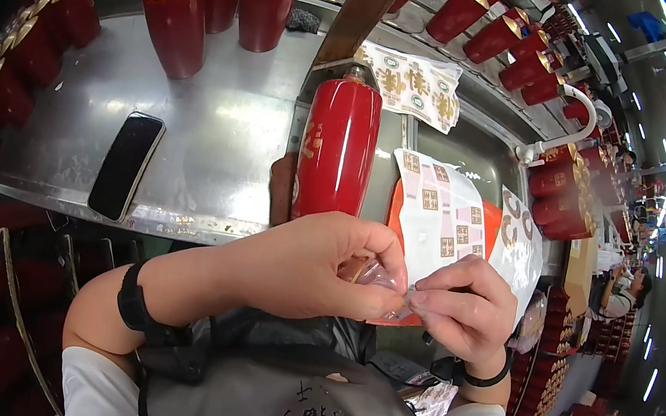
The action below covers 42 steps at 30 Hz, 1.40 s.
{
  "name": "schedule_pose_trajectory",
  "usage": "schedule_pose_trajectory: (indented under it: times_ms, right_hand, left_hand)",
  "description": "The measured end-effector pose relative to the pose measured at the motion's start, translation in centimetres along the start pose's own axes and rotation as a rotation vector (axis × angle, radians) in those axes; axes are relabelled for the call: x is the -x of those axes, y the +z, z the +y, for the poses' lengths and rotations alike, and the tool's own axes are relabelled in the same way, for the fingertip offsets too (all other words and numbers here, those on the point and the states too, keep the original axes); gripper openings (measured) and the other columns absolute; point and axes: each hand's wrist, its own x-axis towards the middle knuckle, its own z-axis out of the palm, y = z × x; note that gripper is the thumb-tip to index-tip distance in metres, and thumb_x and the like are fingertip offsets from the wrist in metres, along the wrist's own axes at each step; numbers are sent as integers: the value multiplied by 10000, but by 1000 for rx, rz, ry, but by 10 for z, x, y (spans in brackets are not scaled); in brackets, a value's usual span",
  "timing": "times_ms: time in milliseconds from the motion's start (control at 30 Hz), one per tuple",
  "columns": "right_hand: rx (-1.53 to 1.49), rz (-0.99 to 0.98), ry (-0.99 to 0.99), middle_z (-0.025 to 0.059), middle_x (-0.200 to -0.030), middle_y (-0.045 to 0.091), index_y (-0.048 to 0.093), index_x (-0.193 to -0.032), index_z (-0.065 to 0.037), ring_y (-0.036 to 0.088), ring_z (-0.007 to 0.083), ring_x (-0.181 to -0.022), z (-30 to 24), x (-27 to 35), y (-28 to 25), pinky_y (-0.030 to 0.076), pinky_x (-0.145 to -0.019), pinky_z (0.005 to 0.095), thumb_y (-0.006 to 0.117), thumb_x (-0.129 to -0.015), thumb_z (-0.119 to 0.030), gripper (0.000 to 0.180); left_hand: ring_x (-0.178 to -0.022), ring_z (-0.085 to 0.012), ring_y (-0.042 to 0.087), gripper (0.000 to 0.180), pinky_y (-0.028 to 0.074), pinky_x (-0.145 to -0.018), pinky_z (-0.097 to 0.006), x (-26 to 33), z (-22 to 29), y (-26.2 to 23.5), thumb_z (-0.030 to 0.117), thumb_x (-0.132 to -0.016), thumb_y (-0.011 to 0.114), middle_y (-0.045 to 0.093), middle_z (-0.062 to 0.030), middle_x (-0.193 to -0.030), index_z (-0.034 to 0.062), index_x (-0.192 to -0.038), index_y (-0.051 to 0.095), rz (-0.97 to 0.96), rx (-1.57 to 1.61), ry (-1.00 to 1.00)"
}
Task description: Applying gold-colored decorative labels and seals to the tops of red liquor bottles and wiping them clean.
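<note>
Close to my body, both hands meet over the front edge of the metal bench. My left hand (pixel 342 271) is curled around a small crumpled piece of clear plastic (pixel 378 277). The fingertips of my right hand (pixel 466 307) pinch the plastic's right end, touching the left fingertips. Just beyond the left hand a glossy red bottle (pixel 339 146) lies on its side or leans back, its neck pointing away from me; my hand hides its near end. To its right lies a sheet of printed labels (pixel 440 213) over an orange-red sheet (pixel 395 216).
A dark phone (pixel 127 166) lies on the metal bench (pixel 218 127). Red bottles with gold shoulders (pixel 175 18) stand along the far side and left. Another label sheet (pixel 414 85) lies beyond the sink, by a white curved faucet (pixel 572 125). Other people (pixel 620 295) are at the right.
</note>
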Motion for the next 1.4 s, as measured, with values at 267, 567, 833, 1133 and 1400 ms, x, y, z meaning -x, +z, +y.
schedule_pose_trajectory:
  times_ms: [267, 567, 833, 1133, 1400]
  right_hand:
    - [-50, 15, 132, 104, -925, 665, 711, -938, -30, 628, 172, -742, -6, -4, 4, 507, -595, 281, 761, -741, 10, 207]
    - [-342, 197, 469, 111, -939, 638, 704, -907, -13, 600, 143, -805, 5, -2, -2, 470, -677, 254, 725, -808, 33, 112]
    - [346, 386, 861, 37, -778, 692, 751, -959, -64, 634, 118, -691, 180, 23, -75, 482, -649, 257, 716, -867, -193, 162]
    - [860, 24, 512, 69, -828, 643, 703, -895, -106, 641, 300, -738, 234, 71, -32, 519, -663, 404, 697, -813, -139, 89]
    - [426, -73, 815, 53, -813, 705, 703, -1122, -66, 612, 165, -650, 186, 70, -59, 498, -627, 317, 751, -821, -245, 354]
  left_hand:
    - [-902, -67, 624, 204, 503, -773, -224, -2, 7, 4, 22, -891, 687, 656, -31, -982, 17, -1061, 573, 33, 60, -34]
    - [-842, -41, 592, 201, 493, -745, -199, 5, 19, 4, 7, -866, 712, 623, 9, -917, 31, -1016, 580, 108, -209, -17]
    - [-811, -54, 605, 223, 491, -717, -197, 13, 23, -3, -40, -835, 730, 638, -4, -906, 48, -975, 580, 245, -11, 30]
    - [-845, -54, 610, 206, 479, -739, -201, 24, 19, -17, -4, -856, 729, 643, 1, -904, 41, -1009, 598, 408, -80, 6]
    - [-814, -46, 598, 175, 472, -695, -213, 13, 28, -21, 11, -846, 744, 638, 6, -858, 33, -965, 617, 448, -87, 49]
